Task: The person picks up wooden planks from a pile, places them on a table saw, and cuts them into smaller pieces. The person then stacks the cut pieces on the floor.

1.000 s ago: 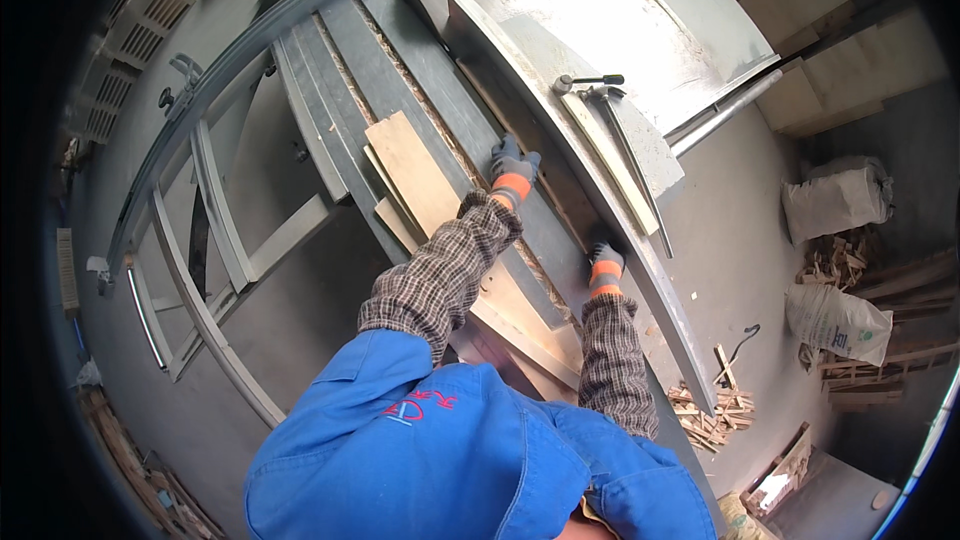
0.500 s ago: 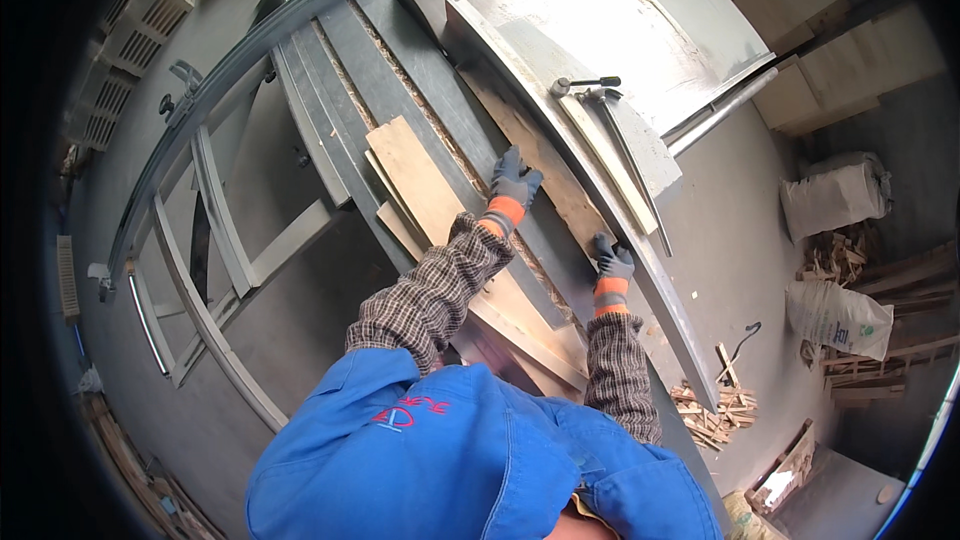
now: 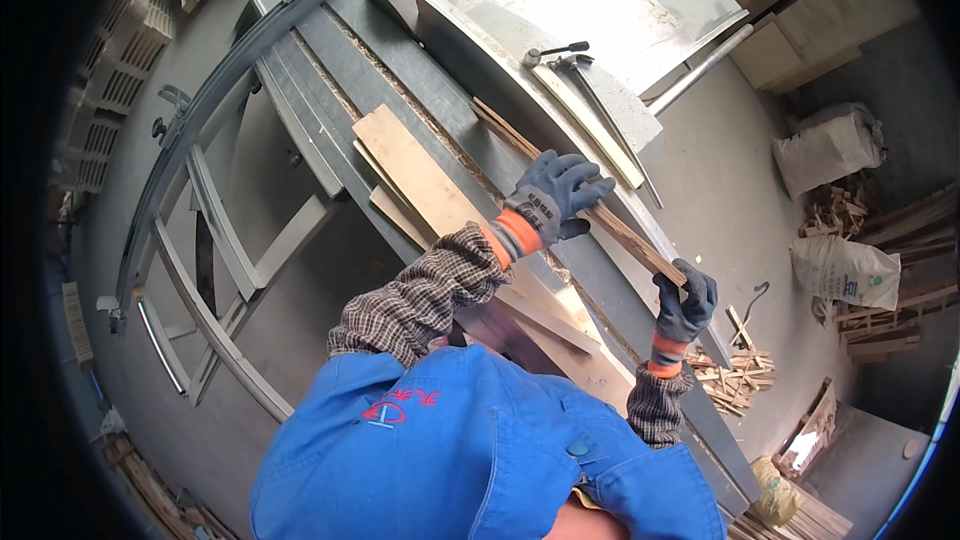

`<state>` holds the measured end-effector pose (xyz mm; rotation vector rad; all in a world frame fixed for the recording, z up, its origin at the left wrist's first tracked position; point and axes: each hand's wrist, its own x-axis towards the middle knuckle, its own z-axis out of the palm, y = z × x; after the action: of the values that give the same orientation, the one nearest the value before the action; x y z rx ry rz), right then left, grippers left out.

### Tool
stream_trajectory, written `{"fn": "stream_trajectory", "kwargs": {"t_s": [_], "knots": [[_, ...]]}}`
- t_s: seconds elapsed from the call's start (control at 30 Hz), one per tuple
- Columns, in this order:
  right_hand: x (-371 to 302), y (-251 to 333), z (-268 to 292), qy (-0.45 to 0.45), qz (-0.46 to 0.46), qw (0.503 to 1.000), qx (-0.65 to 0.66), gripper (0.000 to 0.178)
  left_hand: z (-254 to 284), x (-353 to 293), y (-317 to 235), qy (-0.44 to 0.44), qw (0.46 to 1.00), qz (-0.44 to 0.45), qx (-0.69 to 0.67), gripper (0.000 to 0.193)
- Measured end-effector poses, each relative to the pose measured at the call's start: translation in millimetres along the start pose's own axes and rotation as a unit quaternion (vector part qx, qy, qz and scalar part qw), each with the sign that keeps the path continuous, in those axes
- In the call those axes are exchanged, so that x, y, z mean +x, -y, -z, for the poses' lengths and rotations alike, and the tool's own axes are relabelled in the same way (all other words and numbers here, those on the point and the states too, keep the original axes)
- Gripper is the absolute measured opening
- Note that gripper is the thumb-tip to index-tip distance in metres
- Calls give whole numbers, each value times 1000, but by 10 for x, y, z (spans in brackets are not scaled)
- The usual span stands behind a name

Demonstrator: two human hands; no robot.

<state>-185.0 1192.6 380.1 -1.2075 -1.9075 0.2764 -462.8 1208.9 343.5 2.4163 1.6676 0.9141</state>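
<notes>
A long, narrow wooden board [image 3: 632, 237] with a rough edge is tilted up on its side above the dark machine table [image 3: 585, 278], close to the grey fence [image 3: 455, 18]. My left hand [image 3: 556, 196], in a grey glove with an orange cuff, reaches over the board's middle, fingers across the far side and thumb on the near side. At the near end my right hand [image 3: 686, 302], gloved alike, grips the same board. Left of my left hand, several pale boards [image 3: 410, 165] lie stacked on the table.
A hammer [image 3: 572, 60], a pale strip [image 3: 590, 125] and a metal rod lie beyond the fence. At left stands the curved metal frame [image 3: 225, 230] of the machine. Wood offcuts [image 3: 735, 380] are heaped on the floor at right, with white sacks [image 3: 848, 270] farther over.
The board, flat on the table before, is now tipped up on its side. My left hand has moved nearer and right along it; my right hand has shifted right and nearer me.
</notes>
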Motion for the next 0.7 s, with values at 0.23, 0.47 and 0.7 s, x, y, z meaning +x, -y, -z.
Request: {"fn": "stream_trajectory", "kwargs": {"t_s": [0.23, 0.47, 0.7], "knots": [[341, 195, 259, -164, -75, 981, 66, 55, 148, 348, -326, -166, 952, 56, -251, 26], [-598, -786, -797, 124, -441, 838, 297, 48, -1, 348, 131, -425, 537, 359, -634, 34], [-748, -851, -1165, 52, -563, 725, 392, 34, -1116, -410, 1064, -309, 450, 578, -606, 49]]}}
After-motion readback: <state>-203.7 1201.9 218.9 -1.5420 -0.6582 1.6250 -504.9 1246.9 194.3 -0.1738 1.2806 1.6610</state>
